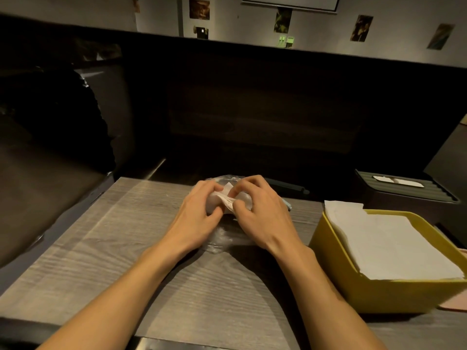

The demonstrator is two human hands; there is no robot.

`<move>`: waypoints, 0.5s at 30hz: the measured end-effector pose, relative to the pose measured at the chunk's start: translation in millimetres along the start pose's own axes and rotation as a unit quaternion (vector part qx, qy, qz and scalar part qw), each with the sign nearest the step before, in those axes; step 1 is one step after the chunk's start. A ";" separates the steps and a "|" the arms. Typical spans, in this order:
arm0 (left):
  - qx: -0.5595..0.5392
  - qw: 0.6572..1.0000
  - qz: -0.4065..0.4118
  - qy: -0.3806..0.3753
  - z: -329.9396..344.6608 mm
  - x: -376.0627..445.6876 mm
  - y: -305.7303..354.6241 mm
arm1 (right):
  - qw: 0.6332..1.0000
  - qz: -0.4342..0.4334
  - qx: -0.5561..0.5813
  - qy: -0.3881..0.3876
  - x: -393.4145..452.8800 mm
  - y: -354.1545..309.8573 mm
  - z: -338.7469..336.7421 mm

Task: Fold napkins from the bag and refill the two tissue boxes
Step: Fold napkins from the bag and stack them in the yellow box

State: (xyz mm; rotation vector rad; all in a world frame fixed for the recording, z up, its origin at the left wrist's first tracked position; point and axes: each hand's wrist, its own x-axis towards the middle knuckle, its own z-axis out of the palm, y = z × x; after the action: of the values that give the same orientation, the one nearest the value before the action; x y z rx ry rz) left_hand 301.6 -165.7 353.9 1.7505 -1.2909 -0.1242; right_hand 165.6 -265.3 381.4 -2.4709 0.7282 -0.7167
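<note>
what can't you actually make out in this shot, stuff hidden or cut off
- Napkins between the left hand and right hand, head view: fingers cover them, so fold and count are unclear.
- Clear plastic bag: mostly under the hands, contents unseen.
- Yellow box: right side cut off by the frame edge.
- Dark lidded box: too dim to read inside its slot.
- Dark bench seat: lost in shadow.

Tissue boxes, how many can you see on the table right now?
2. A yellow box sits open at the right, stacked with white napkins. A dark box with its slotted lid on stands behind it, at the table's far right. Others may be out of view.
</note>
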 end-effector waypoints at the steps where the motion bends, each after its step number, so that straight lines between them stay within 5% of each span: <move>1: -0.002 1.000 0.003 0.000 -0.8 0.1 0.1 | 1.000 0.001 0.000 -0.003 -0.2 -0.2 -0.5; 10: -0.134 0.990 -0.048 -0.015 -15.4 0.4 1.3 | 0.994 -0.021 -0.110 -0.008 -4.3 2.0 -7.4; 15: -0.147 0.987 -0.062 -0.034 -16.8 -1.5 3.3 | 0.995 -0.053 -0.074 -0.033 -4.6 8.2 -6.0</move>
State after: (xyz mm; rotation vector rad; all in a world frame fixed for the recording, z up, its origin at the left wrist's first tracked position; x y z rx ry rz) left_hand 308.0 -154.3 365.1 1.5817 -1.1450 -0.4270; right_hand 155.9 -270.4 379.8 -2.6712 0.6499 -0.6368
